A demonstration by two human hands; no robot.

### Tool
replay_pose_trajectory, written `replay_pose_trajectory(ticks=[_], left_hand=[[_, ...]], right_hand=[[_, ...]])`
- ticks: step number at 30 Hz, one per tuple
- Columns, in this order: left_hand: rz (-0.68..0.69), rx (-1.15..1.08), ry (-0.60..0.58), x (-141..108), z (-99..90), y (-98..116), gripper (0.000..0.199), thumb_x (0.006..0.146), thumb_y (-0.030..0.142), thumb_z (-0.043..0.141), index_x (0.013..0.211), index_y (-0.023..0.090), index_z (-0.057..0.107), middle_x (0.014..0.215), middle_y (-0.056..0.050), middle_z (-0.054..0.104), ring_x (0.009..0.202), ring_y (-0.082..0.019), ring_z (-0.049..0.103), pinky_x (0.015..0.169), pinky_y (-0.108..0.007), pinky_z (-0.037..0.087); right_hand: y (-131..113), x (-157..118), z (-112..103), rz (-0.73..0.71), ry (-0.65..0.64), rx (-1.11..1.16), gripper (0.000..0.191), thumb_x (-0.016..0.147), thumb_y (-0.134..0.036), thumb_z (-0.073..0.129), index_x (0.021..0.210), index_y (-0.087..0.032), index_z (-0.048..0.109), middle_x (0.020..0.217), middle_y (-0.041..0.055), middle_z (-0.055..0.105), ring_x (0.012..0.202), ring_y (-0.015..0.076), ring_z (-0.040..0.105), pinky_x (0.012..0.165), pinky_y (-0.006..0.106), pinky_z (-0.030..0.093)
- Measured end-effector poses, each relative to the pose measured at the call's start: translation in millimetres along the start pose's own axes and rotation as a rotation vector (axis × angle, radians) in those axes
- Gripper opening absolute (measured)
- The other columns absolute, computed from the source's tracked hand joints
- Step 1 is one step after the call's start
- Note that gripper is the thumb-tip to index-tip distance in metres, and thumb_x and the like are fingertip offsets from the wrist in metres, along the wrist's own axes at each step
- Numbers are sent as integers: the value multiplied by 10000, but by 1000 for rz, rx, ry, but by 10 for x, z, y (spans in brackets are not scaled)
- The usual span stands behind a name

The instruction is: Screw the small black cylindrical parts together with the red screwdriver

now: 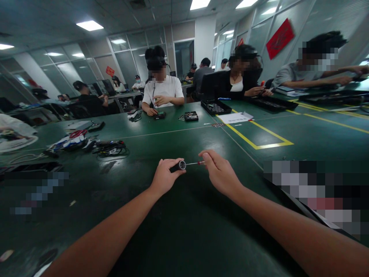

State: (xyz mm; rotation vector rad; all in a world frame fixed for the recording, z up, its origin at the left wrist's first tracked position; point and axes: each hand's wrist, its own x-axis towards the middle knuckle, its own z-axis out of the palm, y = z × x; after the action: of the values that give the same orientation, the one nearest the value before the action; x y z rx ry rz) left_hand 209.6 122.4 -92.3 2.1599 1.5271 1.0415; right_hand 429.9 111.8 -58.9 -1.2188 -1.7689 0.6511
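Above the green table, my left hand is closed around a short black cylinder with a silvery ring at its round end. The cylinder's exact kind cannot be made out, and the fingers hide part of its body. My right hand pinches a small screwdriver by its red handle. Its thin metal shaft points left and reaches the cylinder's ringed end; whether the tip touches it cannot be told.
Bundled cables and tools lie to the left. A white paper sheet and a black parts tray lie farther back. Across the table, a person in a white shirt handles small parts. Yellow tape marks the tabletop.
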Motion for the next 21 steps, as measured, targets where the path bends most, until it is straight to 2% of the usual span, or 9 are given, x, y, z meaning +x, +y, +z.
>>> replay_pose_trajectory(ticks=[3, 6, 8, 10, 12, 14, 17, 21], left_hand=[[-10, 5, -1, 1, -2, 15, 371, 833, 235, 785, 1189, 297, 704, 1192, -26, 725, 1134, -272, 622, 1072, -502, 357], [-25, -1, 5, 2, -11, 31, 366, 838, 236, 777, 1193, 284, 704, 1196, -34, 723, 1125, -272, 623, 1043, -486, 389], [-13, -14, 10, 1, -18, 42, 370, 840, 233, 775, 1201, 274, 701, 1191, -38, 725, 1110, -265, 628, 1025, -469, 411], [35, -18, 18, -1, -25, 51, 382, 848, 233, 770, 1219, 277, 689, 1205, -34, 719, 1117, -254, 628, 1055, -471, 397], [87, -1, 29, 0, -30, 53, 395, 857, 237, 764, 1239, 288, 677, 1224, -27, 711, 1137, -245, 621, 1103, -488, 356], [97, 23, 23, 5, -35, 48, 393, 861, 243, 761, 1242, 286, 675, 1222, -28, 712, 1131, -244, 620, 1109, -495, 352], [56, 39, 10, 11, -41, 40, 385, 856, 248, 764, 1232, 264, 682, 1200, -45, 719, 1086, -251, 628, 1063, -486, 403], [39, 52, 4, 8, -45, 49, 390, 853, 248, 767, 1232, 273, 680, 1191, -40, 721, 1072, -257, 629, 1068, -506, 392]], right_hand=[[10, -14, 31, 8, 29, 71, 231, 990, -351, 421, 1133, -231, 557, 809, 9, 643, 662, 185, 581, 616, 320, 410], [51, 0, 81, 30, 83, 202, 167, 942, -353, 520, 1034, -223, 569, 855, 23, 650, 735, 187, 595, 676, 331, 446], [88, 34, 112, 82, 114, 349, 192, 916, -400, 574, 964, -216, 600, 849, 27, 648, 762, 188, 599, 715, 341, 467], [126, 79, 138, 193, 140, 588, 243, 900, -446, 597, 934, -207, 622, 804, 21, 631, 749, 181, 601, 732, 347, 491], [159, 119, 158, 366, 152, 819, 259, 886, -460, 605, 871, -202, 618, 716, 2, 592, 651, 160, 570, 674, 335, 503], [184, 141, 174, 461, 188, 919, 230, 871, -427, 630, 826, -202, 610, 669, -15, 562, 598, 138, 535, 633, 311, 500], [205, 139, 191, 425, 257, 884, 190, 867, -394, 647, 841, -209, 619, 704, -12, 581, 632, 139, 549, 644, 301, 505], [202, 99, 182, 254, 280, 658, 234, 918, -460, 592, 926, -228, 617, 789, 3, 628, 707, 167, 591, 699, 338, 505]])
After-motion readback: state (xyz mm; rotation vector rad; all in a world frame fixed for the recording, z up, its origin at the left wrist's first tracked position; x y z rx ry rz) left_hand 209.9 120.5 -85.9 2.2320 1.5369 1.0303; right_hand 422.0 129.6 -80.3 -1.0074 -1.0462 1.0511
